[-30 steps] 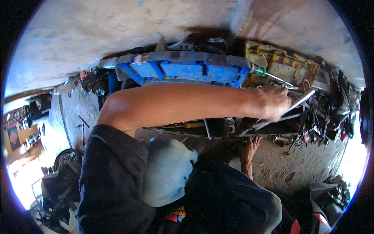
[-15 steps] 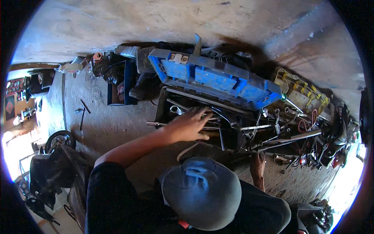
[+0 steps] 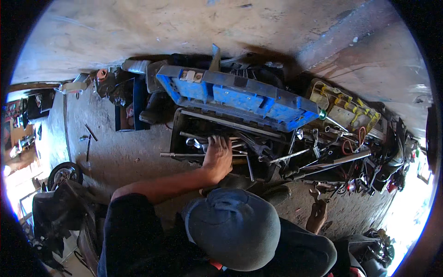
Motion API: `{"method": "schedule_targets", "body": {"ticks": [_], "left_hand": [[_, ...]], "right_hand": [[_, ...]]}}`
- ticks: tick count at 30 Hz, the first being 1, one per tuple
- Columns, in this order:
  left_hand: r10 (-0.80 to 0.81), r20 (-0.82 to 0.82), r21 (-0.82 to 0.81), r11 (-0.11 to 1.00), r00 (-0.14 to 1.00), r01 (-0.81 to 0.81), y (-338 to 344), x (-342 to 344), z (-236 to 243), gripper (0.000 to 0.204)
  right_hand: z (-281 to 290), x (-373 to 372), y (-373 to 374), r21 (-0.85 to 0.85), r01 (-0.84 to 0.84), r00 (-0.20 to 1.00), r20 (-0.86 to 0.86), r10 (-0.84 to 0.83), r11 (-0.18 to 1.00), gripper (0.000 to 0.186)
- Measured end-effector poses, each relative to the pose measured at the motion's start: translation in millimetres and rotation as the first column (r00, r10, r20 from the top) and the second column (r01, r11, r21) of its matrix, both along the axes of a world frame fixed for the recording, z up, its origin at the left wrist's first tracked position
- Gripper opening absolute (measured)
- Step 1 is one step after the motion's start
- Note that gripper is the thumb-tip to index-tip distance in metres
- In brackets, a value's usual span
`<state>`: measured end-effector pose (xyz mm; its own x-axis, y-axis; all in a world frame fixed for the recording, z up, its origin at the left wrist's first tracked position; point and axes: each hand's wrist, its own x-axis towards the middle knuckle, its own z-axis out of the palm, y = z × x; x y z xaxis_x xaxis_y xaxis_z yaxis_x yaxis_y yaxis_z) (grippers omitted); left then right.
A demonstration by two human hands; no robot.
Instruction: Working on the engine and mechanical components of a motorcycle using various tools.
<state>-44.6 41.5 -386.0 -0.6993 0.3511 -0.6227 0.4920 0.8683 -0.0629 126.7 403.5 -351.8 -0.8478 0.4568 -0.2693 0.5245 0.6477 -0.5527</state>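
Note:
My left hand reaches down into the open toolbox, its fingers bent among the metal tools. Their tips are hidden, so I cannot make out what they grip. Beside it lie a ring-ended wrench and a long metal bar that sticks out past the box's left end. A large dark wrench rests to the right of the hand. Low on the right, away from the box, my right hand is closed on a small wrench with a fork-like end.
The toolbox's blue lid stands raised behind it. A yellow-edged tray and several loose tools crowd the right. On the floor to the left lies a T-handle tool, near a blue-sided box. A wheel stands farther left.
My left hand has gone from spread over the tools to bent down among them. My right hand has drawn back from the toolbox's front edge, and a wrench now shows in it.

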Motion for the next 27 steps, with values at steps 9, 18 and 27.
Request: {"method": "schedule_targets", "body": {"ticks": [9,18,27], "left_hand": [[0.100,-0.058,0.174,0.981,0.993,-0.089,-10.1,-3.9,-18.2,0.095],[0.090,0.021,0.236,0.967,0.996,-0.092,-4.4,-10.4,-19.6,0.096],[0.077,0.194,0.280,0.951,0.978,-0.131,-2.2,-29.4,-45.6,0.104]], "right_hand": [[-30.9,18.4,6.2,-0.054,0.218,0.966,-0.128,-0.223,0.975,0.009],[-39.5,-46.8,20.0,-0.030,0.095,0.949,-0.298,-0.100,0.995,0.017],[-72.2,-94.6,56.7,0.240,-0.137,0.932,-0.297,0.207,0.961,0.021]]}}
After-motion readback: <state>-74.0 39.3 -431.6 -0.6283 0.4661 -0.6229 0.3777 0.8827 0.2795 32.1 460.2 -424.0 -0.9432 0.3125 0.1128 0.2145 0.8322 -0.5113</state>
